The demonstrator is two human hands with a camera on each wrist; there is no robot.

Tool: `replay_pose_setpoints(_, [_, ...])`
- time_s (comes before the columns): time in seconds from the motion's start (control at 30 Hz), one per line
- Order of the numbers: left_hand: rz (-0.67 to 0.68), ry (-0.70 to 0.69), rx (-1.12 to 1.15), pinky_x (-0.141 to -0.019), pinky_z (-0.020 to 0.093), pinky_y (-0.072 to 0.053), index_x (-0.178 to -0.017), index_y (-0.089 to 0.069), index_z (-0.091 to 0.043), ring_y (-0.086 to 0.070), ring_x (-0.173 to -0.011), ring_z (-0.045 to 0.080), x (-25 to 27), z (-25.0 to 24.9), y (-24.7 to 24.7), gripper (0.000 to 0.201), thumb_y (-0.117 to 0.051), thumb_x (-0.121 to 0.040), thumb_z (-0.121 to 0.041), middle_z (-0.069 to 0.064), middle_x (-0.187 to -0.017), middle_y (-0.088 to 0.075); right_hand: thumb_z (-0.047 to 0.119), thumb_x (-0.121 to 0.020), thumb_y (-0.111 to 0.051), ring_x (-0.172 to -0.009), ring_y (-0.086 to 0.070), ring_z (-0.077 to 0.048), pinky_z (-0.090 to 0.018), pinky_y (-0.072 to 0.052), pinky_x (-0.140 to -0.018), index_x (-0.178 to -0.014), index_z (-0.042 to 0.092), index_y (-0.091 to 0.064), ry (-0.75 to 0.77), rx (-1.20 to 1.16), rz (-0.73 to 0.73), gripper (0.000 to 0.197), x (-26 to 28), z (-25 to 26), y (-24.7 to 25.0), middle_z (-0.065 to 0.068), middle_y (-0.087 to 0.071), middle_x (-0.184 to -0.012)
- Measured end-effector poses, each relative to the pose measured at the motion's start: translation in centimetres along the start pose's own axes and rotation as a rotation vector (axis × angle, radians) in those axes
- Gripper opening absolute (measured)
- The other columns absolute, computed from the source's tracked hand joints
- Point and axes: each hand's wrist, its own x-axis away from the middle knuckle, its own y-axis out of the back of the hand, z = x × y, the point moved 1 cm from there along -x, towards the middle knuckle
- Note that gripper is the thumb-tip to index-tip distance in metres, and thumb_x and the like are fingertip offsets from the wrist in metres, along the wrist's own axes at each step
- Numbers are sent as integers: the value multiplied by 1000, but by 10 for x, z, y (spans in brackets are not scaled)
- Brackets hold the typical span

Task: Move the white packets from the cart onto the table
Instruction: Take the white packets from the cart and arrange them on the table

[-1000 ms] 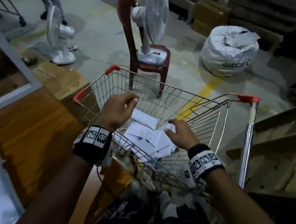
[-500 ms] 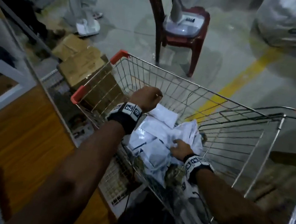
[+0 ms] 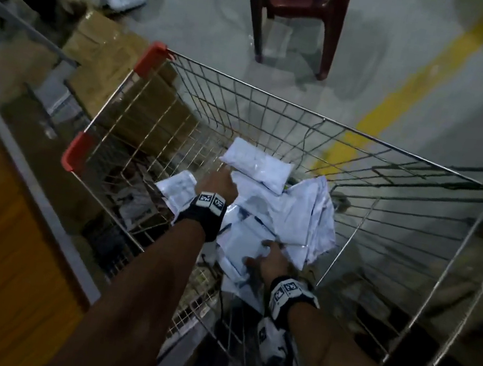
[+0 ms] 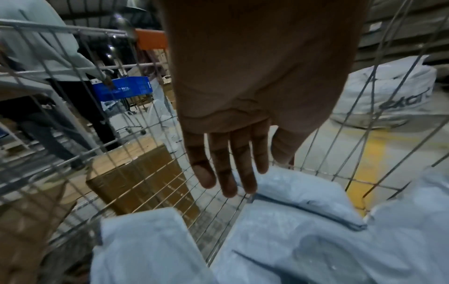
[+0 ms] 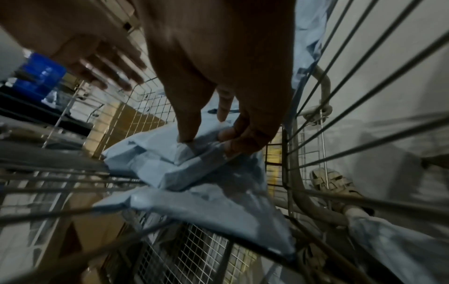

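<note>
The white packets [image 3: 275,220] lie heaped on the floor of the wire cart [image 3: 277,106], toward its near end, with one plump packet [image 3: 257,166] at the far edge of the heap. The right hand [image 3: 272,260] reaches down by the near wall, thumb and curled fingers [image 5: 245,132] pinching a crumpled packet [image 5: 155,161] at the heap's near edge. The left hand [image 3: 218,184] hangs palm-down over the heap's left side, its fingers [image 4: 226,173] straight, relaxed and gripping nothing, their tips just above a packet beside the cart's left wall.
</note>
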Motion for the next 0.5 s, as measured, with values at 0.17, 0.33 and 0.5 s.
replay_pose_setpoints(0.17, [78,143,-65,-97,43,-47,-124,-57,-10,-57,-120,34,-2,26,-24,36,-54,-93,-30,14,-132,-58,31,-65,-84,-101,-60,-27,-31,-51,-93,-122,10,-58,-116,64,-9,65,12,19,16,-7,-60,-109])
replay_pose_setpoints(0.33, [204,85,-116,-103,48,-46,-132,-50,-4,-53,-126,36,-1,20,-41,53,-61,-92,-36,18,-139,-52,22,-80,-76,-110,-61,-27,-22,-44,-81,-114,8,-64,-136,138,-37,38,19,22,26,-8,-59,-103])
replay_pose_setpoints(0.5, [372,37,-139,-84,35,-53,-99,-59,-8,-65,-106,33,-1,24,-57,40,-74,-80,-40,19,-118,-66,21,-85,-69,-112,-65,-25,-23,-48,-87,-117,5,-71,-124,164,-90,35,11,9,29,-11,-70,-118])
